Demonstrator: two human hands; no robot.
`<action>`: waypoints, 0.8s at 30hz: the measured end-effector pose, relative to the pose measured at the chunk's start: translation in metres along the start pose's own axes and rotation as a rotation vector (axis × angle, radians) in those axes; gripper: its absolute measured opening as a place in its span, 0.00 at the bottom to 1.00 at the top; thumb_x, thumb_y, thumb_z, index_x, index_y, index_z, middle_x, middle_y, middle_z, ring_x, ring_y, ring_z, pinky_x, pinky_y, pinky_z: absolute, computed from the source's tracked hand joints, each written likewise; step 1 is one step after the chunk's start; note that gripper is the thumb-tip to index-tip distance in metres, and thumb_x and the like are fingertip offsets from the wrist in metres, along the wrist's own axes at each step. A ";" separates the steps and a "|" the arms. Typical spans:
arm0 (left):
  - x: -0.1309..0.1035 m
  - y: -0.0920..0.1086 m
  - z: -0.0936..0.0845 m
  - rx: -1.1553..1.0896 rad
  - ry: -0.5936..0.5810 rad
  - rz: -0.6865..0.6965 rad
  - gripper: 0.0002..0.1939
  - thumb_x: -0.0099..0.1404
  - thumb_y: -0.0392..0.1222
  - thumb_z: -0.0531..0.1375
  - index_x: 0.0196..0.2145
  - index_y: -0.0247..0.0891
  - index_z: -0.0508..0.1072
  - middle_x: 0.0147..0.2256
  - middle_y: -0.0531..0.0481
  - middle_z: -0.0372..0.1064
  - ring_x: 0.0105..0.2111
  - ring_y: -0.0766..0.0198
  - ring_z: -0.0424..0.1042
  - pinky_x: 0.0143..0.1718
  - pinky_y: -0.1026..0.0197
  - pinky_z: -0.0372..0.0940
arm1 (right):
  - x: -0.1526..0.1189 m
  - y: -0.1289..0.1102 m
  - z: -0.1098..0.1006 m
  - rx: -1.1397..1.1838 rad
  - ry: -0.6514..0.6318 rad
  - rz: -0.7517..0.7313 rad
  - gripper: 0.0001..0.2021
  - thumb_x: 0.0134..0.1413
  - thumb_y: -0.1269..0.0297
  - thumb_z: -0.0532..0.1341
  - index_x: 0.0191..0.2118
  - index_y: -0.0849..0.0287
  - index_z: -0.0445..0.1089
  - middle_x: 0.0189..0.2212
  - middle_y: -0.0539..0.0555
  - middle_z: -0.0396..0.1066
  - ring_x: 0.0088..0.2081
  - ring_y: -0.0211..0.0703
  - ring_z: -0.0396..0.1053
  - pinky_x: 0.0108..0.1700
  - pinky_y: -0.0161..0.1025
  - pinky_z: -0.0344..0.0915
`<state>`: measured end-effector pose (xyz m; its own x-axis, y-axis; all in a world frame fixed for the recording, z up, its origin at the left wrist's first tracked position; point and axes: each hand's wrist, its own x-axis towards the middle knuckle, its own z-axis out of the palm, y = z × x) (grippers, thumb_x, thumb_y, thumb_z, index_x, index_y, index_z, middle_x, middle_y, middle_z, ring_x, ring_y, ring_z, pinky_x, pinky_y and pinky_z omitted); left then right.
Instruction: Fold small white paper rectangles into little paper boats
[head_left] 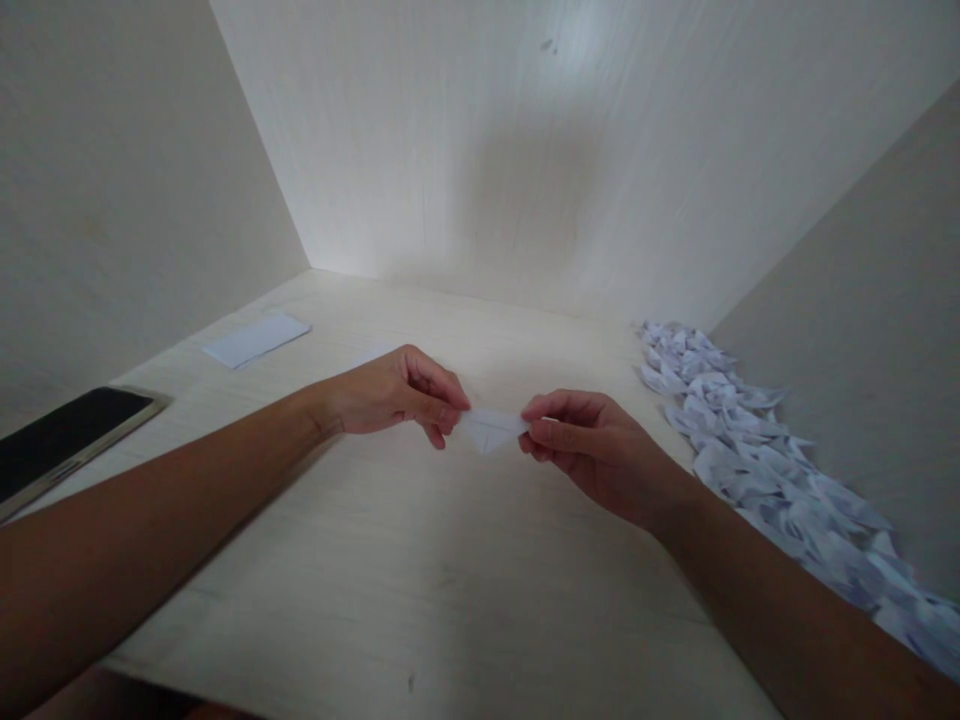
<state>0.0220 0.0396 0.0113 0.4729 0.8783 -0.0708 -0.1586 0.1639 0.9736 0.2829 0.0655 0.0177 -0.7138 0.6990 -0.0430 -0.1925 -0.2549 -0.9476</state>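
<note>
A small folded piece of white paper [491, 428] is stretched between my two hands above the tabletop. It has a straight upper edge, crease lines and a point facing down toward me. My left hand [420, 395] pinches its left corner between thumb and fingers. The right corner is held the same way by my right hand [577, 435]. Fingertips cover both ends of the paper.
Along the right wall lies a long heap of folded white paper pieces [757, 450]. At the back left is a flat stack of white paper [257, 340], with a phone [67, 440] nearer me. Pale panels [420, 150] enclose the table [360, 580] on three sides.
</note>
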 end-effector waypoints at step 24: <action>0.002 -0.002 0.025 0.160 0.278 0.201 0.07 0.53 0.31 0.70 0.32 0.33 0.82 0.23 0.50 0.77 0.23 0.66 0.75 0.23 0.67 0.73 | 0.004 -0.003 0.003 -0.504 0.337 -0.242 0.07 0.44 0.65 0.72 0.31 0.60 0.77 0.21 0.49 0.74 0.23 0.35 0.68 0.28 0.35 0.64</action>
<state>0.0446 0.0295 0.0145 0.1893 0.9777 0.0905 -0.0762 -0.0773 0.9941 0.2786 0.0665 0.0209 -0.4235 0.8896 0.1712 0.0768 0.2236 -0.9717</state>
